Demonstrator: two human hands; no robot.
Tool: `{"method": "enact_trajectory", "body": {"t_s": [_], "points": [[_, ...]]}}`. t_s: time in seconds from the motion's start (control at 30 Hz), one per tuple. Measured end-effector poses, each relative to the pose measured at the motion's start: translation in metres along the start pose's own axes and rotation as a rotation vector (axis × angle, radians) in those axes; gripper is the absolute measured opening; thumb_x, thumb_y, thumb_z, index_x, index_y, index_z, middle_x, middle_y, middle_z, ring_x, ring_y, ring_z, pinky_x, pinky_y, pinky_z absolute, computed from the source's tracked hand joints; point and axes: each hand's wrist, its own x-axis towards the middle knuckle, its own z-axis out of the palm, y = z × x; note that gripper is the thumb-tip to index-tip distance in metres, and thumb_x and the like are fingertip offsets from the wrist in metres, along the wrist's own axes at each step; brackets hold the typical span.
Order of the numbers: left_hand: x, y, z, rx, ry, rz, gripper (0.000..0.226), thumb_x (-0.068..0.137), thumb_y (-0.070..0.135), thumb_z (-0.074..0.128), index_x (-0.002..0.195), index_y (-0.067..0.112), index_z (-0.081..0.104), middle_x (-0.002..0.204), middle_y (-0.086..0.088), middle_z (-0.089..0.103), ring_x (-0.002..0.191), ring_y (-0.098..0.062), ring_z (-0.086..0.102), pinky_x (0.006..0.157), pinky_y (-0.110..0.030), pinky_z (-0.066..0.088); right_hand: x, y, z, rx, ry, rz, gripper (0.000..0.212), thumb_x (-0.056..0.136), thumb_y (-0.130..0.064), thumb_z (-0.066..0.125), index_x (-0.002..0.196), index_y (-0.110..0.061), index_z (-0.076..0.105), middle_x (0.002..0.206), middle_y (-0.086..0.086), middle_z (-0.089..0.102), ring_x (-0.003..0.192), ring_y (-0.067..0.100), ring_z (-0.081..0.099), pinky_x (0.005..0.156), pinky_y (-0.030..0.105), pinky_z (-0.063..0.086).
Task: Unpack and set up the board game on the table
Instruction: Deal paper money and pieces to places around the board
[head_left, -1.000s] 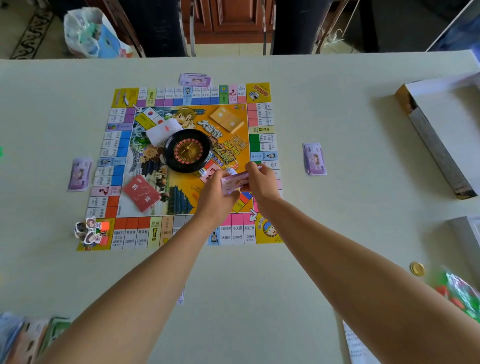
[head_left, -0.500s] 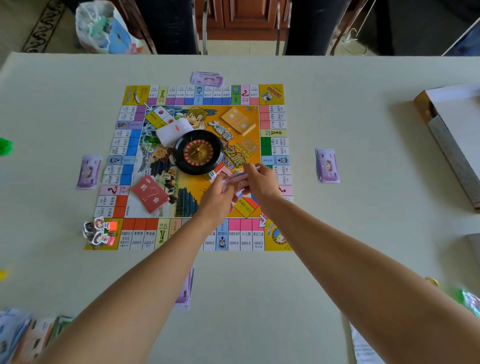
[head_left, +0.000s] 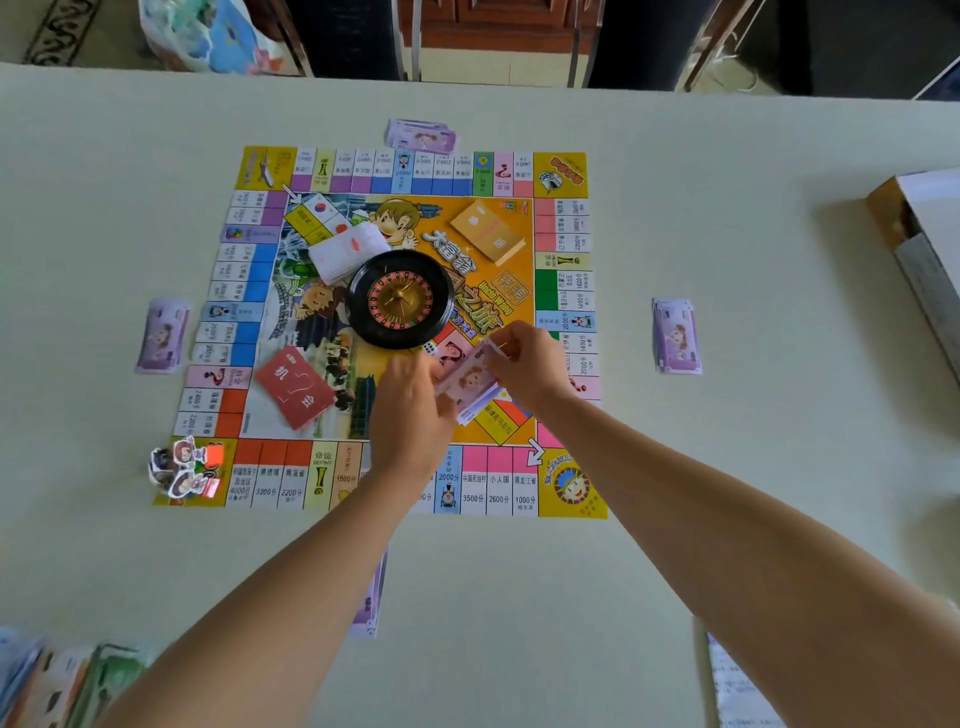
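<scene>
The colourful game board (head_left: 260, 291) lies flat in the middle of the table. A black roulette wheel (head_left: 399, 299) sits at its centre, with a white card deck (head_left: 349, 253), an orange deck (head_left: 487, 230) and a red deck (head_left: 295, 387) around it. Over the board's near right part, my right hand (head_left: 530, 364) grips a stack of pink play money (head_left: 470, 384). My left hand (head_left: 410, 415) touches the stack's near left side, fingers partly hidden. Purple money piles lie at the left (head_left: 162, 335), far (head_left: 422, 135), right (head_left: 675, 336) and near (head_left: 370, 597) sides. Player tokens (head_left: 182, 467) stand on the near left corner.
The open game box (head_left: 914, 244) lies at the table's right edge. More play money stacks (head_left: 52, 680) sit at the near left corner, a paper sheet (head_left: 737, 686) at the near right. Chairs and a plastic bag (head_left: 208, 36) stand beyond the far edge.
The camera has tilted, so the scene sits a little lower and to the right. Both hands stay over the board with the pink money stack, which now tilts more towards me.
</scene>
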Motion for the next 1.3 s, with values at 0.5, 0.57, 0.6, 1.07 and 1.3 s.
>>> {"method": "enact_trajectory", "body": {"t_s": [0.5, 0.57, 0.6, 1.07, 1.3], "points": [[0.005, -0.001, 0.009, 0.06, -0.149, 0.216, 0.034, 0.087, 0.002, 0.057, 0.121, 0.004, 0.061, 0.119, -0.01, 0.056, 0.109, -0.026, 0.05, 0.094, -0.032, 0.042, -0.016, 0.011, 0.014, -0.231, 0.027, -0.282, 0.026, 0.081, 0.003, 0.055, 0.09, -0.012, 0.075, 0.097, 0.008, 0.063, 0.078, 0.019, 0.056, 0.065, 0.022, 0.036], [0.006, -0.002, 0.004, 0.038, -0.204, 0.186, 0.026, 0.089, 0.005, 0.055, 0.114, 0.001, 0.061, 0.12, -0.011, 0.055, 0.109, -0.027, 0.051, 0.09, -0.032, 0.042, -0.016, 0.008, 0.013, -0.275, 0.004, -0.282, 0.027, 0.083, 0.002, 0.054, 0.094, -0.012, 0.074, 0.101, 0.009, 0.063, 0.084, 0.023, 0.059, 0.069, 0.024, 0.04], [0.004, -0.004, 0.0, 0.016, -0.216, 0.182, 0.022, 0.09, 0.005, 0.054, 0.11, 0.002, 0.061, 0.119, -0.01, 0.055, 0.106, -0.026, 0.052, 0.085, -0.032, 0.042, -0.016, 0.007, 0.012, -0.313, -0.017, -0.274, 0.027, 0.083, 0.0, 0.055, 0.098, -0.012, 0.073, 0.104, 0.01, 0.062, 0.086, 0.023, 0.058, 0.07, 0.024, 0.04], [-0.201, -0.15, -0.089, 0.029, 0.066, -0.388, 0.011, 0.086, 0.015, 0.059, 0.092, 0.021, 0.066, 0.09, -0.001, 0.072, 0.08, -0.026, 0.065, 0.069, -0.032, 0.047, -0.167, -0.053, 0.127, -0.293, -0.477, -0.495, 0.022, 0.083, -0.007, 0.055, 0.1, -0.015, 0.068, 0.084, -0.005, 0.06, 0.076, 0.015, 0.058, 0.069, 0.027, 0.048], [-0.256, -0.203, -0.094, -0.04, 0.044, -0.36, 0.018, 0.077, 0.0, 0.067, 0.093, 0.008, 0.071, 0.092, -0.008, 0.074, 0.086, -0.028, 0.068, 0.073, -0.031, 0.048, -0.246, -0.035, 0.181, -0.582, -0.533, -0.394, 0.051, 0.086, -0.038, 0.065, 0.128, -0.014, 0.047, 0.126, 0.007, 0.045, 0.111, 0.023, 0.049, 0.089, 0.034, 0.045]]}}
